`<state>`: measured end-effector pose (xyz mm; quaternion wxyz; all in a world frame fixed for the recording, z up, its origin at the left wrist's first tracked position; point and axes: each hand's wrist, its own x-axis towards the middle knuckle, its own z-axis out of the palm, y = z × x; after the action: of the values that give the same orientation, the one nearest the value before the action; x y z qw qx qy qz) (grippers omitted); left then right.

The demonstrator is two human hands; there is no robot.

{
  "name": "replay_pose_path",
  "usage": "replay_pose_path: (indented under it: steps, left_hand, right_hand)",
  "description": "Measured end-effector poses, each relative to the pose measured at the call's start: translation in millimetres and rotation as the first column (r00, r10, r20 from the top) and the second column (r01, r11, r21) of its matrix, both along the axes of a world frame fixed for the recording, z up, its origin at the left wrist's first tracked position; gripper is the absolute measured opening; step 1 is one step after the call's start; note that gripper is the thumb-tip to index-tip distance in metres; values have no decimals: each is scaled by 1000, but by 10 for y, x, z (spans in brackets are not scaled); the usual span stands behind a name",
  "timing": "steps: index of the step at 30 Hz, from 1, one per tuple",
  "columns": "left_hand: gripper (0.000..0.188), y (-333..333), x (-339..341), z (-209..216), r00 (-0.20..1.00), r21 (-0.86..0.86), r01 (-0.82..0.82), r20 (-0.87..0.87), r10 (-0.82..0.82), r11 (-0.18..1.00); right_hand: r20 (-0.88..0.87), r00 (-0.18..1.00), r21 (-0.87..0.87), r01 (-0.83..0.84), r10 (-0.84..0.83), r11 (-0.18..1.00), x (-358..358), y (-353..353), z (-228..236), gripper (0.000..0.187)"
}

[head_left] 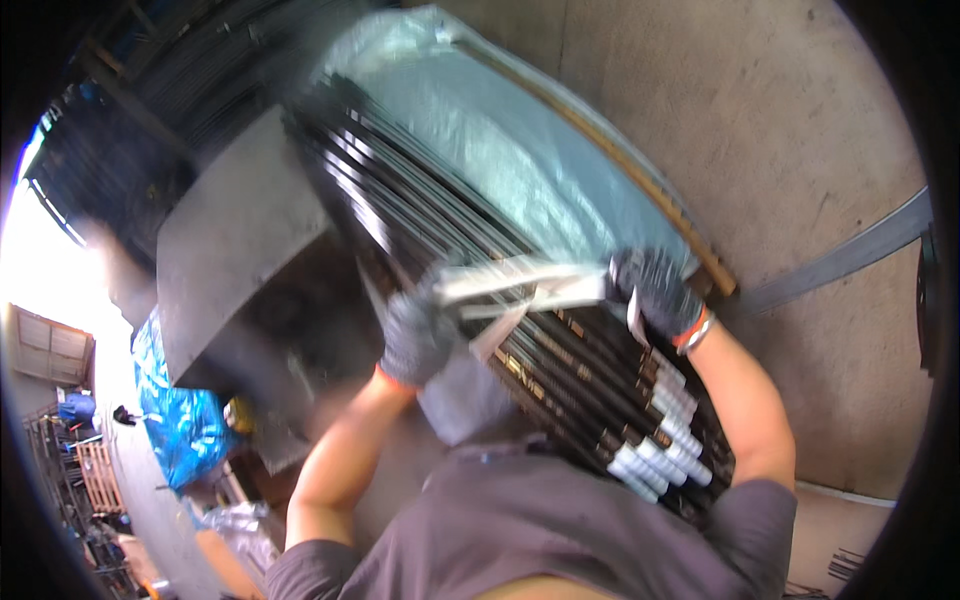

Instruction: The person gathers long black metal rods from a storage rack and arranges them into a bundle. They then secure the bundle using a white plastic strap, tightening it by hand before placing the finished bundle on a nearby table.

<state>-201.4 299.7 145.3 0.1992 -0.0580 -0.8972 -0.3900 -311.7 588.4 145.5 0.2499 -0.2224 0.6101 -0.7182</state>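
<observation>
Gripping a flat pale band [570, 288], left hand [416, 335] and right hand [657, 290] overhang glossy rods [560, 378].

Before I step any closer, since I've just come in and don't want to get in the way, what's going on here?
A person's gloved left hand and gloved right hand hold a pale strip between them, above a stack of dark rods. The picture is blurred there, so I can't tell whether the strip goes around any rods. The rods lie side by side, with white ends toward the lower right, and a see-through plastic sheet lies alongside.
</observation>
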Motion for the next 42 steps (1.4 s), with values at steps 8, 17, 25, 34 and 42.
replay_pose_path:
  steps: [8, 17, 25, 34, 42]
  left_hand:
    - [24, 132, 62, 305, 955, 541, -60, 275, -109, 839]
    - [23, 101, -236, 1043, 964, -289, 195, -121, -238, 937]
    - [38, 33, -209, 811, 927, -353, 341, -26, -374, 871]
    - [25, -125, -114, 590, 843, -450, 516, 115, -526, 729]
    - [27, -324, -37, 184, 894, -442, 389, -30, -447, 808]
  right_hand:
    - [-831, 433, 510, 345, 348, 788, 71, -429, 275, 26]
    - [-631, -290, 547, 492, 720, 677, -7, -605, 982, 14]
    - [-697, -243, 601, 315, 675, 735, -33, -464, 935, 13]
    - [-779, -188, 566, 200, 598, 800, -179, -356, 628, 4]
    - [-846, -91, 500, 210, 526, 840, -298, -191, 430, 9]
